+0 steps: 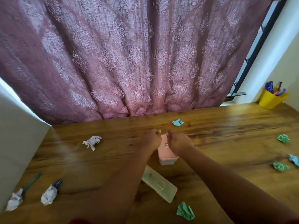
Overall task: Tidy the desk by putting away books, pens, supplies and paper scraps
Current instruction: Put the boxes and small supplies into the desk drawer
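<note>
Far left on the wooden counter (226, 126): two white paper wads (15, 201) (48, 195), each lying over a pen, a third white wad (92, 141) further back. Both forearms reach forward to centre. Left hand (150, 139) and right hand (178, 142) flank a pink box (166, 153) standing on the counter, fingers curled round its upper sides, grip closed on it from both sides; contents not visible. Translucent lid (159, 185) lies flat just in front of the box. Green scrap (185, 210) near edge, blue scrap (177, 122) behind the hands. Right side: more green and blue scraps (283, 138) (280, 166) (294, 160). Far right corner: yellow cup (271, 100) holding pens.
</note>
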